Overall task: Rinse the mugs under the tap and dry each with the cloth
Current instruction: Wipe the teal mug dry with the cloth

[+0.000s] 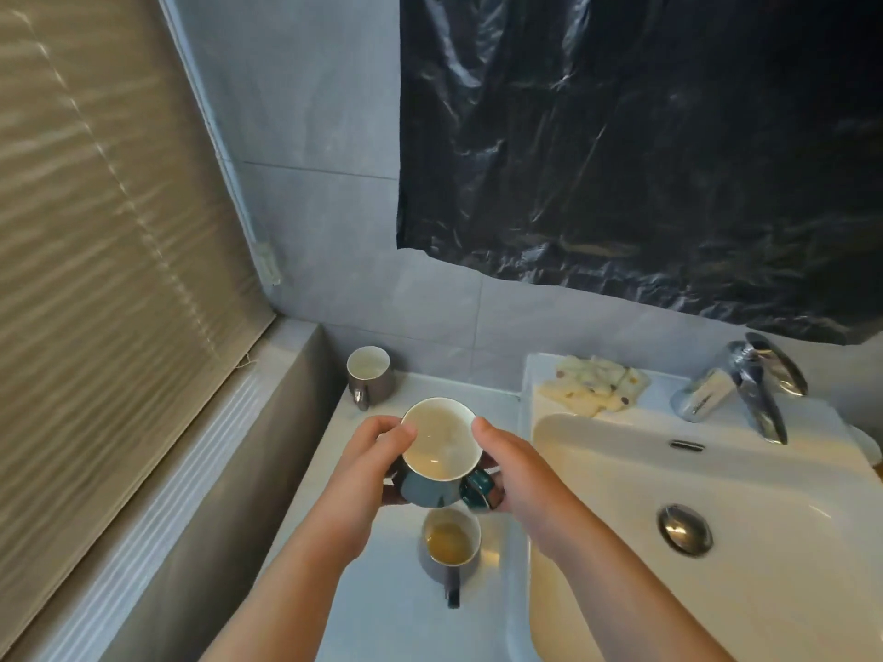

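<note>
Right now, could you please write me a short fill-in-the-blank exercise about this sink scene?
1. Besides the teal mug held by the left hand and right hand, ____ grey mugs stand on the counter.
2. The cloth lies to the ____ of the tap.
3. No ____ runs from the tap.
Missing words: two; left; water.

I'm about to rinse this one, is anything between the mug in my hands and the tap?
Nothing visible blocks it. The teal mug has to clear the raised sink rim to reach the tap; the cloth lies on the back ledge, off that path.
</note>
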The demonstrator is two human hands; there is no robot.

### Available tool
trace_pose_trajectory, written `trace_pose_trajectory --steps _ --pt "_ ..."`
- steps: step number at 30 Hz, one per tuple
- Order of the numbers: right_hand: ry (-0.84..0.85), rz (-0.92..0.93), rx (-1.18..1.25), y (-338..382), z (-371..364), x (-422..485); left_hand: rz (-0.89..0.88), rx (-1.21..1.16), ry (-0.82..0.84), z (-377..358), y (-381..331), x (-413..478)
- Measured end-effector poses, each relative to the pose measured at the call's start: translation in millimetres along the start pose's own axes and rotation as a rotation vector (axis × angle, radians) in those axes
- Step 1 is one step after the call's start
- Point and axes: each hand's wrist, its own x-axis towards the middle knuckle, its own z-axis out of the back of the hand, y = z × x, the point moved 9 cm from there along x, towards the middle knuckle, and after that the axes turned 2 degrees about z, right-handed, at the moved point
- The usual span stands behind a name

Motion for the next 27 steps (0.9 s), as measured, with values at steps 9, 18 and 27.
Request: trace_pose_trajectory --steps 9,18,27 --pt "-0.031 -0.141 -0.061 -13.0 -46.9 92.2 0.094 0.044 0.164 50.2 7.3 107.0" --pt "-0.195 -0.179 -0.073 -33.9 -40.9 173.0 0.120 0.068 -0.022 74.7 26.6 181.0" --pt "-0.216 -0.163 -0.162 -47.5 -32.2 247.2 0.076 0.452 -0.203 130.2 60.3 253.7"
